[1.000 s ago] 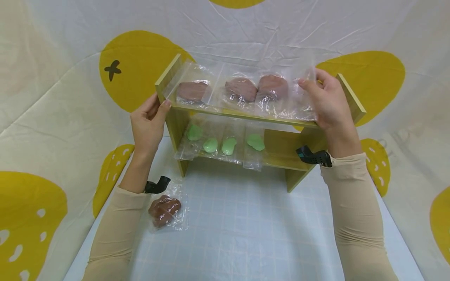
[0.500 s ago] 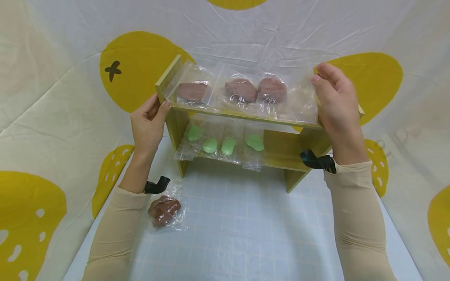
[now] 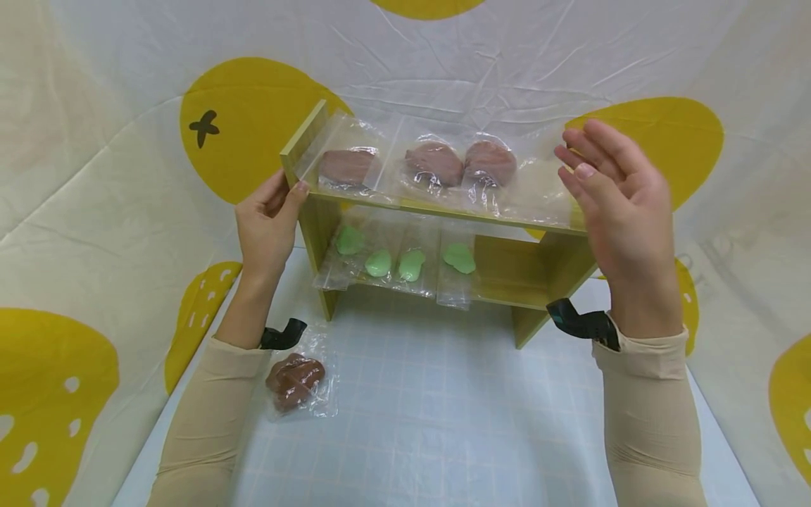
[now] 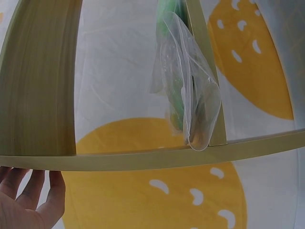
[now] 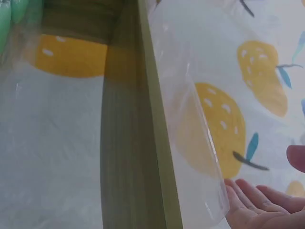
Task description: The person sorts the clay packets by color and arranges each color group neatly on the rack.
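My left hand point(image 3: 269, 225) holds the upper left corner of a small wooden shelf point(image 3: 551, 282), thumb at the front edge. In the left wrist view its fingertips point(image 4: 56, 181) rest against the outer side of the end panel. Along the top board lie clear zip bags with brown flattened lumps: a left one point(image 3: 348, 167), a middle one point(image 3: 434, 163) and a right one point(image 3: 490, 162). My right hand point(image 3: 633, 225) hovers at the right end of the top, fingers loosely spread, holding nothing. Its fingertips come close to a clear bag's edge point(image 5: 214, 195) in the right wrist view.
On the lower board several clear bags with green lumps point(image 3: 412, 265) overhang the front edge. Another bagged brown lump point(image 3: 295, 382) lies on the pale checked tablecloth point(image 3: 412, 422) beside my left forearm. A white cloth with yellow shapes point(image 3: 253, 127) hangs behind the shelf.
My right hand has let go of the bag at the right end and drawn back rightward, its fingers opening. That bag now lies flatter. The left hand stays put.
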Demonstrator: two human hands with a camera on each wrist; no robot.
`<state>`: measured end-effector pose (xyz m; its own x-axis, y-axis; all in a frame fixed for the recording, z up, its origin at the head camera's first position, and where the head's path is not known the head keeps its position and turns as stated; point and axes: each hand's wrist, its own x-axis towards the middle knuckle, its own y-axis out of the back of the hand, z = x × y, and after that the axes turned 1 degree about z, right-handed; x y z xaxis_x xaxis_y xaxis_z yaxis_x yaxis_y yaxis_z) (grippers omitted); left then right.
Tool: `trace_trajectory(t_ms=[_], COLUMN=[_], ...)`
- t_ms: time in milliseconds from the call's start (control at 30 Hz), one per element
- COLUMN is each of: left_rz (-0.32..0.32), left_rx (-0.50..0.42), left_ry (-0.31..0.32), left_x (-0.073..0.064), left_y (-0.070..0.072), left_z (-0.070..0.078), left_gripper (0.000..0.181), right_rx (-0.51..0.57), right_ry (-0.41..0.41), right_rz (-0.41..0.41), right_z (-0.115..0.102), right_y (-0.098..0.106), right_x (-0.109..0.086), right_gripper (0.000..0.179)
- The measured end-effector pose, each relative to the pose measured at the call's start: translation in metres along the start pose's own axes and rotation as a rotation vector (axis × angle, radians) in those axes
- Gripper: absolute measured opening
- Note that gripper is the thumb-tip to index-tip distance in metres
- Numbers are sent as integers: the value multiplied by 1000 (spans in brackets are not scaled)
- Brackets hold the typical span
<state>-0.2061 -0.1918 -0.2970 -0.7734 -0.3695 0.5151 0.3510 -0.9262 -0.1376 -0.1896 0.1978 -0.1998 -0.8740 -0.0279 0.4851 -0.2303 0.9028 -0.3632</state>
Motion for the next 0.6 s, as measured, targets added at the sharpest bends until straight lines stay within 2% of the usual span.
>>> trace_trajectory(t_ms=[267,433,600], left_rz=[2,1,-7], left_rx=[8,-1,-2], left_ry=[3,-2,-1], left_x=[0,0,1], left_y=[1,1,1], left_z=[-1,-2,-2], left_gripper=[38,37,37], right_rx=[33,7,42], right_ry=[63,61,50], right_rz=[-161,-238,-326], right_z=[-1,1,10], right_y=[-8,-10,-7], right_x=[-29,-43,-56], right_gripper=[44,44,46])
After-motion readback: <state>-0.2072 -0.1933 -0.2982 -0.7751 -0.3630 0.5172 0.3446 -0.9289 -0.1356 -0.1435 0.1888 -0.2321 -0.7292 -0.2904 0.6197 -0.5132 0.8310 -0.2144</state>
